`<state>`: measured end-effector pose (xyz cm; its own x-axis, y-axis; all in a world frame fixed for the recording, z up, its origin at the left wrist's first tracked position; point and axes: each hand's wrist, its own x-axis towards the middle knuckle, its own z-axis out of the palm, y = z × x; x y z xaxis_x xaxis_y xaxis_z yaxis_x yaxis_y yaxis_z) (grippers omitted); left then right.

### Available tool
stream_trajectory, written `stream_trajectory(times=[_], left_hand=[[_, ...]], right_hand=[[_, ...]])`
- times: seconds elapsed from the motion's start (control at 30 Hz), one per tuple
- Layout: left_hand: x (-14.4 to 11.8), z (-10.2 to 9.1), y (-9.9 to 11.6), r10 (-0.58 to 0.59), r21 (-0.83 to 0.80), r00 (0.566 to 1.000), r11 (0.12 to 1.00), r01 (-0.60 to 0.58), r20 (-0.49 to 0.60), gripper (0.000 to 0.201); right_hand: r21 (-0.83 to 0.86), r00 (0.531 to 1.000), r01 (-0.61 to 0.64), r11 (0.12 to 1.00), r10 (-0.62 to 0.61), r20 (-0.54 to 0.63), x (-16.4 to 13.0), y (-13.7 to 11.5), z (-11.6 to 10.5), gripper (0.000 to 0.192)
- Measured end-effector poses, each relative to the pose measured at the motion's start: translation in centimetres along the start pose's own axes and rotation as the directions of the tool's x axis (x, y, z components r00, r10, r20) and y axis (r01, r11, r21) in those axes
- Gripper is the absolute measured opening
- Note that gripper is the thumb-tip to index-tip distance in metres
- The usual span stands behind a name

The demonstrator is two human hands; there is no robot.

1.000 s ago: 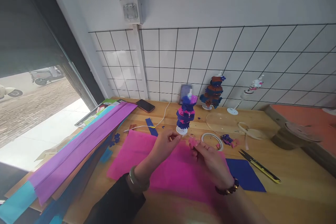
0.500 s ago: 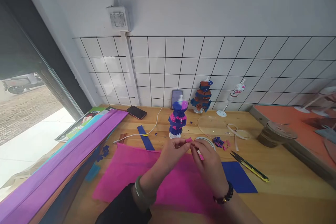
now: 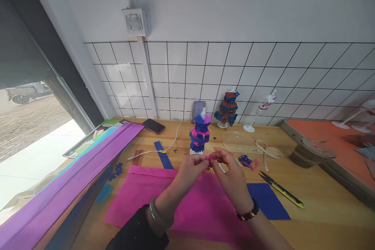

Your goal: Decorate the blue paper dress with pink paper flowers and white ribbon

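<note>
We hold a small pink piece [image 3: 208,158] between our two hands, just in front of the blue-and-pink ruffled figure [image 3: 199,136] on its white base. The left hand [image 3: 191,170] pinches it with thumb and fingertips closed; the right hand [image 3: 231,175] grips it from the other side, thumb and index finger meeting at its edge — the piece's exact shape is too small for us to make out. Both hands are over the large pink sheet [image 3: 140,189], which lies flat on the wooden table [image 3: 322,207]. Beyond the right hand we see a ring of tape [image 3: 222,167], partly hidden, and near it a little heap of blue and pink scraps [image 3: 248,162]. A dark blue sheet [image 3: 268,202] lies right of that wrist, with the black-and-yellow scissors [image 3: 283,190] just beside it. Past the left hand lie a blue strip [image 3: 164,157] and a white cord [image 3: 175,138] crossing it.
</note>
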<state>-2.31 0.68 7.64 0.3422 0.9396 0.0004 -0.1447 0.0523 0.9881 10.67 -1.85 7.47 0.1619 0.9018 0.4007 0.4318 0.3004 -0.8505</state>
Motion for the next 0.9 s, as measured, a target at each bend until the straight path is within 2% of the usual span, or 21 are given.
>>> stream_trajectory(times=[0.13, 0.2, 0.27, 0.33, 0.4, 0.47, 0.5, 0.57, 0.7, 0.9], left_hand=[[0.3, -0.3, -0.1, 0.013, -0.025, 0.999, 1.000, -0.012, 0.053, 0.026], [0.7, -0.7, 0.3, 0.043, 0.012, 0.999, 0.999, -0.044, 0.016, 0.032], [1.3, -1.1, 1.1, 0.128, 0.119, 0.987, 0.986, -0.117, -0.092, 0.039], [2.1, -1.5, 2.1, 0.251, 0.258, 0.943, 0.947, -0.193, -0.217, 0.042], [3.0, -1.9, 3.1, 0.376, 0.377, 0.875, 0.891, -0.252, -0.305, 0.044], [4.0, -2.1, 4.0, 0.478, 0.457, 0.808, 0.837, -0.301, -0.343, 0.047], [4.4, -2.1, 4.3, 0.507, 0.471, 0.790, 0.822, -0.321, -0.345, 0.048], [5.4, -2.0, 4.6, 0.521, 0.453, 0.790, 0.818, -0.355, -0.323, 0.049], [7.1, -1.9, 4.5, 0.505, 0.377, 0.825, 0.837, -0.397, -0.253, 0.047], [8.0, -2.3, 4.9, 0.520, 0.328, 0.828, 0.835, -0.441, -0.210, 0.038]], right_hand=[[-0.109, 0.993, 0.114, 0.988, -0.117, -0.020, 0.2, 0.1, -0.1, 0.027], [-0.062, 0.996, 0.079, 0.995, -0.081, -0.034, 0.7, -0.2, -0.3, 0.030], [0.079, 0.999, 0.003, 0.997, 0.000, -0.044, 1.7, -0.7, -0.5, 0.035], [0.256, 0.997, -0.055, 0.965, 0.067, -0.041, 3.0, -1.3, -0.9, 0.040], [0.377, 0.995, -0.071, 0.923, 0.095, -0.044, 4.6, -1.8, -1.2, 0.043], [0.442, 0.993, -0.060, 0.895, 0.097, -0.063, 6.3, -2.1, -1.4, 0.045], [0.467, 0.992, -0.051, 0.883, 0.097, -0.075, 7.1, -2.1, -1.4, 0.046], [0.515, 0.991, -0.046, 0.856, 0.105, -0.087, 8.6, -2.1, -1.2, 0.047], [0.576, 0.991, -0.050, 0.816, 0.111, -0.072, 10.7, -1.8, -0.5, 0.048], [0.566, 0.995, -0.001, 0.824, 0.059, -0.084, 12.4, -1.2, 0.2, 0.047]])
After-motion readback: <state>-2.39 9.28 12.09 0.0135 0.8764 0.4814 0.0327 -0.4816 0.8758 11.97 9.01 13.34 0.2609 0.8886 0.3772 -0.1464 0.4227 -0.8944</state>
